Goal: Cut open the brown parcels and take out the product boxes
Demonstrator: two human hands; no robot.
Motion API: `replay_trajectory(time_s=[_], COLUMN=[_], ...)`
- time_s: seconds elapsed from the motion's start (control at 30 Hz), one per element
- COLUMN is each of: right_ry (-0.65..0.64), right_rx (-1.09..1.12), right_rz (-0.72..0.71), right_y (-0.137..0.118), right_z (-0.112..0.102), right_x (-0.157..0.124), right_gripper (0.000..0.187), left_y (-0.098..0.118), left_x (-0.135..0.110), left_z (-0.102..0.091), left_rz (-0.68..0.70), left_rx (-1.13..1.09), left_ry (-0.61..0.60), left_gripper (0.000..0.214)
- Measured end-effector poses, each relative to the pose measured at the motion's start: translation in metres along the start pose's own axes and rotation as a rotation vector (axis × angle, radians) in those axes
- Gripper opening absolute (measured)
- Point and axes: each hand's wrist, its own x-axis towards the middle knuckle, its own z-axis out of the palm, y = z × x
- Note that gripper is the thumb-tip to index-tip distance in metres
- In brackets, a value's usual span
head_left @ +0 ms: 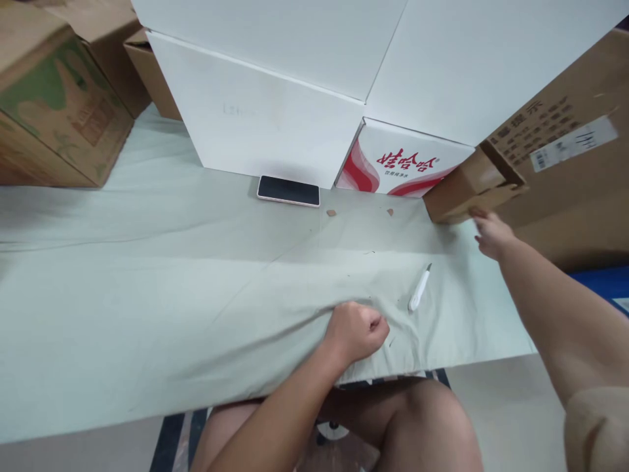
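Note:
My left hand (358,330) rests as a closed fist on the cloth near the table's front edge, and nothing shows in it. To its right lies a white-handled craft knife (419,290), its dark tip pointing away from me. My right hand (493,235) is stretched out at the front edge of a small open cardboard box (466,183). Its fingers are smeared by motion and partly lost against the brown box, so whether they hold or touch anything is unclear. Small brown scraps (331,213) lie on the cloth beyond my left hand.
A black-screened phone (289,191) lies before stacked white boxes (265,105). One red-and-white printed box (400,160) sits at the stack's lower right. Cardboard cartons (63,111) stand on the left, and a large printed carton (570,164) on the right. Pale green cloth (147,295) covers the table.

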Motion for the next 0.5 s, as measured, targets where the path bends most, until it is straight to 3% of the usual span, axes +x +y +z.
replay_trajectory(time_s=[0.1,0.23,0.37,0.5], right_ry=[-0.342,-0.504,-0.614,-0.636], right_rx=[0.05,0.025,-0.048,-0.141], right_rz=[0.099,0.06,-0.189,-0.532], right_y=[-0.027,-0.073,-0.13,-0.206], right_z=[0.006,0.011,0.015,0.035], right_x=[-0.015,-0.04,-0.069,-0.108], right_gripper=[0.025,0.036,0.042,0.044], left_y=[0.0,0.003,0.011,0.014], left_x=[0.0,-0.002,-0.011,-0.024], left_z=[-0.002,-0.007,-0.014,-0.025], left_rz=[0.0,0.012,-0.002,-0.035], left_rx=[-0.013,-0.014,-0.044,-0.089], left_ry=[-0.005,0.029,0.088,0.164], left_gripper=[0.037,0.034,0.031,0.029])
